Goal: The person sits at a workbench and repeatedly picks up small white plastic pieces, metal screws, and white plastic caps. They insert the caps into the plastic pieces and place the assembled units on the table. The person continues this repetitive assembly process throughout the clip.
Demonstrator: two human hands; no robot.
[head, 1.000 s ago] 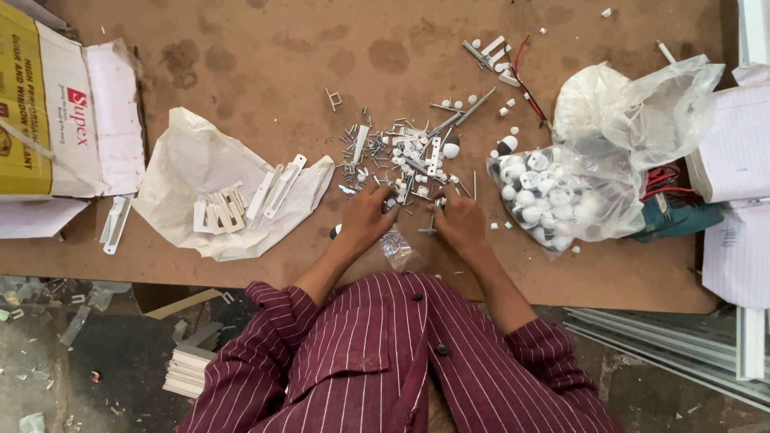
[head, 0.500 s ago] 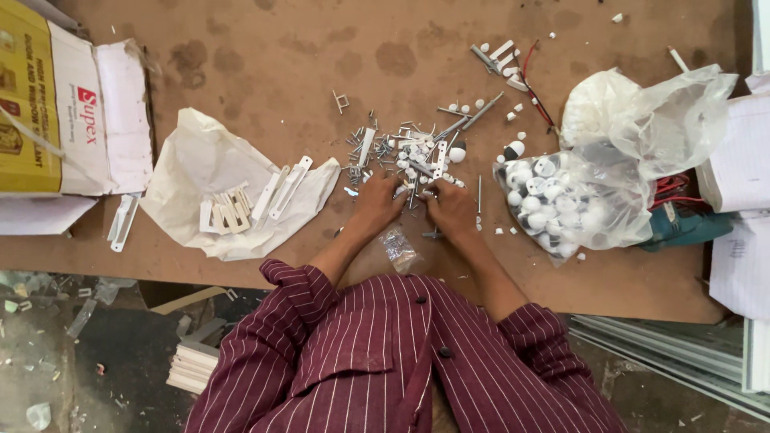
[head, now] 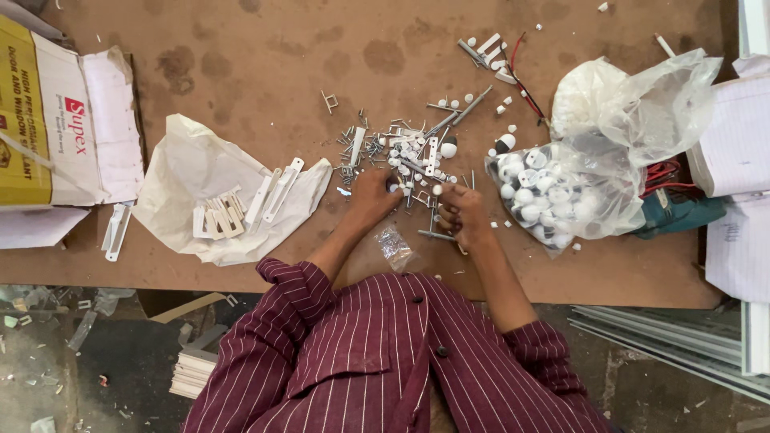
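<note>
A small white round plastic cap (head: 437, 190) is pinched by the fingertips of the right hand (head: 459, 212), just beside the scattered pile of white and metal hardware parts (head: 401, 152). The left hand (head: 374, 196), fingers curled, is rested at the pile's near edge.

The tabletop (head: 241, 48) is brown with darker blotches. The shirt (head: 377, 361) is maroon with thin white stripes and dark buttons. The carton (head: 32, 112) is yellow with white flaps. The crumpled sheet (head: 192, 168) is off-white, its brackets (head: 216, 218) cream. The clear bag (head: 561, 192) holds white caps. The screws (head: 369, 148) are silver-grey. The tool (head: 678, 212) is teal beside red wires (head: 662, 172).
</note>
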